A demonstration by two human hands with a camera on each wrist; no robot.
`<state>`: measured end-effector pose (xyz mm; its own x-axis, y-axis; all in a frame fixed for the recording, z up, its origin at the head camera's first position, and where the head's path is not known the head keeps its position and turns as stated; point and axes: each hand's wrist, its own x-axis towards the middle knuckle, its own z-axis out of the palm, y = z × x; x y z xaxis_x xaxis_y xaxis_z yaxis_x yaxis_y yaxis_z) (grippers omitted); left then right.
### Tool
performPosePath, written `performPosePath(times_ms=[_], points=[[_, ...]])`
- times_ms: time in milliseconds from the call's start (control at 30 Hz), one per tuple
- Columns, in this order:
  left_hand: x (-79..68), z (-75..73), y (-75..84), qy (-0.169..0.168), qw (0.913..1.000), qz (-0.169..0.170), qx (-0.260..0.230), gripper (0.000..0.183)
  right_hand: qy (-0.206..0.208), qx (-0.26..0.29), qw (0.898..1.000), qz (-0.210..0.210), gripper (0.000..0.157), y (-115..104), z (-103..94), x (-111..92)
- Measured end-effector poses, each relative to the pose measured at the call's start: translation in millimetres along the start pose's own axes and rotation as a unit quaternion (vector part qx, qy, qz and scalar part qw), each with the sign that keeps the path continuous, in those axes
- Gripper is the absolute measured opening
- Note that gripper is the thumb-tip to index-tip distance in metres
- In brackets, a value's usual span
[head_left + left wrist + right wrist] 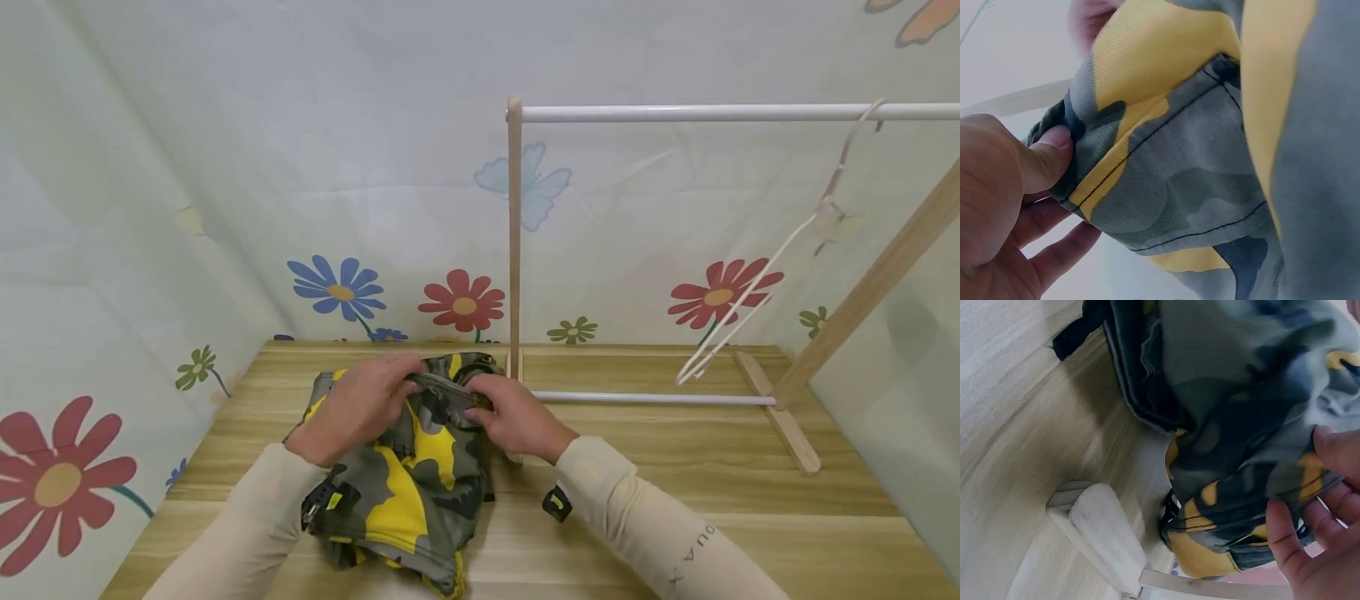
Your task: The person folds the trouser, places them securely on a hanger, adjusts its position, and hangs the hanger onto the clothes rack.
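Note:
Folded camouflage pants (pixel 405 508) in yellow, grey and dark green lie on the table, bunched up toward the back. In the head view my left hand (pixel 360 404) pinches a raised edge of the cloth. Its thumb lies on top of that edge in the left wrist view, beside a stitched panel (pixel 1179 169). My right hand (pixel 517 417) grips the same edge a little farther right. In the right wrist view the thumb and fingers of that hand hold a stitched, gathered part of the cloth. The underside of the pants is hidden.
A wooden rack with a white top rail (pixel 697 112) stands behind and to the right; its left post (pixel 514 225) rises close to the pants. A white hanger (pixel 750 287) hangs from the rail. The wood-grain table (pixel 675 533) meets a flower-printed backdrop (pixel 375 167).

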<state>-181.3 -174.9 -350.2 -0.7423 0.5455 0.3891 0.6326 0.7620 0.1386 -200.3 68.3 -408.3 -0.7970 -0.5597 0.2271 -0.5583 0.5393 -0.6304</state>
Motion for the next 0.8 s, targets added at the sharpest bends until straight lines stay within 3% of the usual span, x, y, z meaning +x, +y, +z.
performPosePath(times_ms=[500,800], points=[[1.2,-29.2,-8.8,0.05,0.9946,-0.018,-0.089,0.014,0.05,-0.058,0.996,-0.035,0.03,3,0.6,0],[-3.9,-43.0,-19.7,0.093,0.9909,-0.016,-0.096,0.015,0.059,-0.048,0.997,-0.005,0.01,3,3.2,1]])
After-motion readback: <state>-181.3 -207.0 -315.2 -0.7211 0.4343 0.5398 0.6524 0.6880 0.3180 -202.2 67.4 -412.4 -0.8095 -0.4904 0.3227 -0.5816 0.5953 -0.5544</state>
